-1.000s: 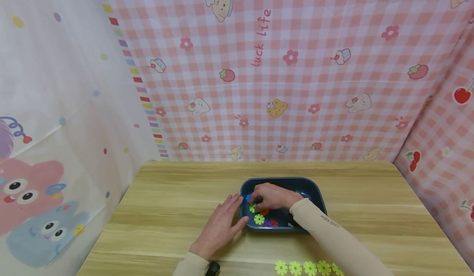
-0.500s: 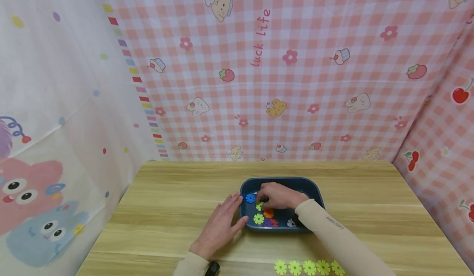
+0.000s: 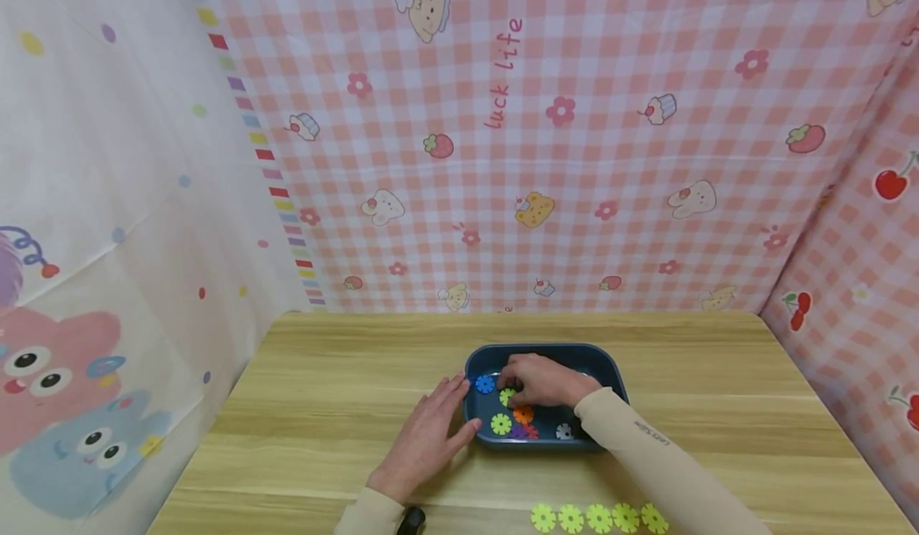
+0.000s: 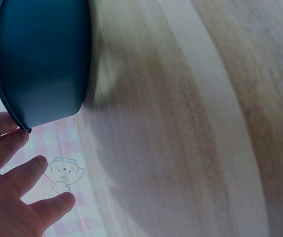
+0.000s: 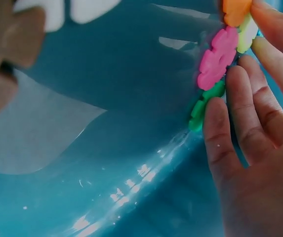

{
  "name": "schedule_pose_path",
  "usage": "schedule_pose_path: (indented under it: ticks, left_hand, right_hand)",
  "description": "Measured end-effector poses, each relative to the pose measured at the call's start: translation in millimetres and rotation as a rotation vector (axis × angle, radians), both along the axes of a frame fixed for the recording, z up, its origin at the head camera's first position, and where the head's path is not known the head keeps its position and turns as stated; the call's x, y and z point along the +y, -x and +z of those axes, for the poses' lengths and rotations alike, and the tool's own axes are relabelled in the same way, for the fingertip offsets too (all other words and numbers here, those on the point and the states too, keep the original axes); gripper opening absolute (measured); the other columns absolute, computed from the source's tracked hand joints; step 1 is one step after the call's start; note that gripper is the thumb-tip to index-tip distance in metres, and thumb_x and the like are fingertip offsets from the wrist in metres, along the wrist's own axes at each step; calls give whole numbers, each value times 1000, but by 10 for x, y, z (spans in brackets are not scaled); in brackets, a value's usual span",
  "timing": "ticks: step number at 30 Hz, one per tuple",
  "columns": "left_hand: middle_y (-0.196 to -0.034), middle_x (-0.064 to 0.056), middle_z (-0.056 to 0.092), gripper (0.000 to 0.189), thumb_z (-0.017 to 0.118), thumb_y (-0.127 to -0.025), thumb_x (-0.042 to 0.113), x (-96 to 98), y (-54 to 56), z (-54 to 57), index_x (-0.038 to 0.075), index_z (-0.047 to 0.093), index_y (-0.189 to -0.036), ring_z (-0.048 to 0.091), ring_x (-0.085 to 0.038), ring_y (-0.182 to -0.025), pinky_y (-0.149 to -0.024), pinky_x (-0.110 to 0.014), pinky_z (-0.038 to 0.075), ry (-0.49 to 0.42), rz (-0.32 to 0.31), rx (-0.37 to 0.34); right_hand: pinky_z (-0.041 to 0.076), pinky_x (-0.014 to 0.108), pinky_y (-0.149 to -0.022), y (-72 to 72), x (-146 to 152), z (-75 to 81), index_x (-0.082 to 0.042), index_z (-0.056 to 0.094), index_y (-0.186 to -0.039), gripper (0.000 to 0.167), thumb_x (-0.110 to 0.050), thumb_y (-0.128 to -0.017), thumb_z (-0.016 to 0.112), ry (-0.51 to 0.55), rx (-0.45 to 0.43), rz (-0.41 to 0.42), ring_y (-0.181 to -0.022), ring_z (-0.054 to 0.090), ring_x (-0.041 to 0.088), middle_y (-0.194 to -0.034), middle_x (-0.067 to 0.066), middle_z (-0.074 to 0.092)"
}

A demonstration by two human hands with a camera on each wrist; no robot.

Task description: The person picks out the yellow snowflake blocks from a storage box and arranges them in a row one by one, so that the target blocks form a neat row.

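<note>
A dark blue tray (image 3: 617, 375) on the table holds several notched plastic snowflake discs: a blue one (image 3: 485, 384), an orange one (image 3: 523, 415), a yellow-green one (image 3: 501, 424), and purple, red and grey ones. My right hand (image 3: 549, 379) is inside the tray, pinching another yellow-green snowflake disc (image 5: 248, 34) between its fingertips. In the right wrist view a pink disc (image 5: 218, 58) and a green disc (image 5: 206, 106) lie beside the fingers. With fingers extended and spread, my left hand (image 3: 424, 439) touches the tray's left end; its fingertips meet the rim in the left wrist view.
A row of yellow-green snowflake discs (image 3: 599, 518) lies near the front of the wooden table (image 3: 345, 367). Patterned cloth (image 3: 459, 184) hangs behind the table and at both sides.
My right hand has shifted slightly to the right inside the tray, and the yellow-green disc at its fingertips has come with it. The grey disc is now uncovered. My left hand stays put.
</note>
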State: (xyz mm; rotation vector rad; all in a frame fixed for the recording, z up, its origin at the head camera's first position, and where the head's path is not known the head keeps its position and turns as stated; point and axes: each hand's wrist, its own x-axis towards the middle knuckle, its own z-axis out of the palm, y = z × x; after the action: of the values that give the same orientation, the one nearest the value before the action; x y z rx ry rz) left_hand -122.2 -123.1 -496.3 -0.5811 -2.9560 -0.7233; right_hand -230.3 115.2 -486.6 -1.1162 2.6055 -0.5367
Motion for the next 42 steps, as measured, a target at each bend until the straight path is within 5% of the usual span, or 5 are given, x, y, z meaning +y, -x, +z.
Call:
schedule_pose_path:
  ticks: [11, 33, 42]
  left_hand:
    - [-164, -11, 39, 63, 60, -105, 44, 30, 0, 4, 6, 49, -154, 36, -35, -150, -116, -63, 35, -8, -4, -19]
    - [-163, -12, 40, 65, 61, -104, 42, 29, -8, -19, 4, 47, -154, 35, -37, -151, -117, -63, 34, -51, -9, -6]
    - [-164, -13, 39, 66, 62, -104, 42, 3, 1, -36, 3, 46, -155, 36, -37, -150, -117, -63, 34, -46, -7, 1]
  right_hand:
    - [52, 27, -73, 3, 34, -1, -21, 65, -99, 17, -17, -93, 81, 29, -60, -15, -79, 55, 9, -89, -10, 60]
    - [58, 35, -89, -74, 341, 379, -8, 76, -122, 22, -8, -103, 64, 127, -26, -27, -99, 64, 11, -117, 1, 71]
    - [58, 28, -80, -164, 524, 487, -11, 77, -120, 23, -5, -102, 64, 184, 30, -10, -92, 64, 7, -113, 0, 70]
